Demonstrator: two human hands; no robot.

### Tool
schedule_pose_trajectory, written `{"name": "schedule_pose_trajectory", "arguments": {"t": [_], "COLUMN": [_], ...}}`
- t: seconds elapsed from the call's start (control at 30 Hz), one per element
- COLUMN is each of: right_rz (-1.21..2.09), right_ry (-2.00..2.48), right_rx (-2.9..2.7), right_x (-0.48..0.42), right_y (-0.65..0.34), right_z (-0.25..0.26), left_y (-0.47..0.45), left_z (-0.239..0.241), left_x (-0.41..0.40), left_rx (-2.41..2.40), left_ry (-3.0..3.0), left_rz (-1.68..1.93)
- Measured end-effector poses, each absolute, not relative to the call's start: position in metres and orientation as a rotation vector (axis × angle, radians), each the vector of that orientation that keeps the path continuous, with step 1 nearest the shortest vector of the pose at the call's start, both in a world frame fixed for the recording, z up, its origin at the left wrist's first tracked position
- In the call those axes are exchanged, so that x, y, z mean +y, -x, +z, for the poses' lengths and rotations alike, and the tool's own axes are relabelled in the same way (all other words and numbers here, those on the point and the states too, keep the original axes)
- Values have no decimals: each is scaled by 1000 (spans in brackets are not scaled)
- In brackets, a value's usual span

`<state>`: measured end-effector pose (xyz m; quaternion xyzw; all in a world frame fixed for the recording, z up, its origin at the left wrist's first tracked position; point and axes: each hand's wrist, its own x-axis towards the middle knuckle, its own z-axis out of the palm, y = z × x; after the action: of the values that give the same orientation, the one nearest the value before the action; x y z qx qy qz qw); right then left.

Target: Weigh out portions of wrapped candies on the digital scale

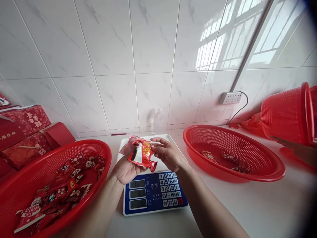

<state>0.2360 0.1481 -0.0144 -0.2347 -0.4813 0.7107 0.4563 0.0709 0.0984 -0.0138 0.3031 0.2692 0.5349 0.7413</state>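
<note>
A small bunch of red and pink snack packets (141,153) rests in my left hand (127,170), palm up, fingers curled beneath it. My right hand (167,152) meets the bunch from the right, its thumb and fingertips at the packets' edge while the upper fingers extend over it. Both hands are above the white pan of a digital weighing scale (155,195). The scale has a blue panel with number keys and three small displays, whose digits are too faint to read.
At left, a red plastic basket (105,152) contains many red packets. The right-hand basket (269,168) has a few. Red boxes (24,122) sit far left; a clear bottle (159,120) stands by the tiled wall. A power strip (231,98) and another red basket (284,114) are farther right.
</note>
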Motion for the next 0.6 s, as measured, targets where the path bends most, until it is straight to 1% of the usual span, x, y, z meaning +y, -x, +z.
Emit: {"name": "schedule_pose_trajectory", "arguments": {"t": [0.2,0.3,0.37,0.47,0.53,0.6], "right_rz": [1653,1515,1322,822,550,512], "right_ry": [626,711,858,1163,1252,1211], "right_rx": [-1073,-1199,-1434,-1779,-1883,-1913], "right_x": [161,167,170,172,167,156], "right_y": [-237,-243,-247,-253,-253,-248], "right_z": [-22,-25,-29,-34,-31,-23], "left_y": [-64,-59,-57,-56,-58,-62], "left_z": [-10,-8,-8,-7,-7,-7], "left_x": [102,105,106,107,106,104], "left_rx": [602,611,626,676,736,799], "left_ry": [-514,-470,-457,-463,-492,-550], "left_rz": [1212,1277,1340,1426,1470,1508]}}
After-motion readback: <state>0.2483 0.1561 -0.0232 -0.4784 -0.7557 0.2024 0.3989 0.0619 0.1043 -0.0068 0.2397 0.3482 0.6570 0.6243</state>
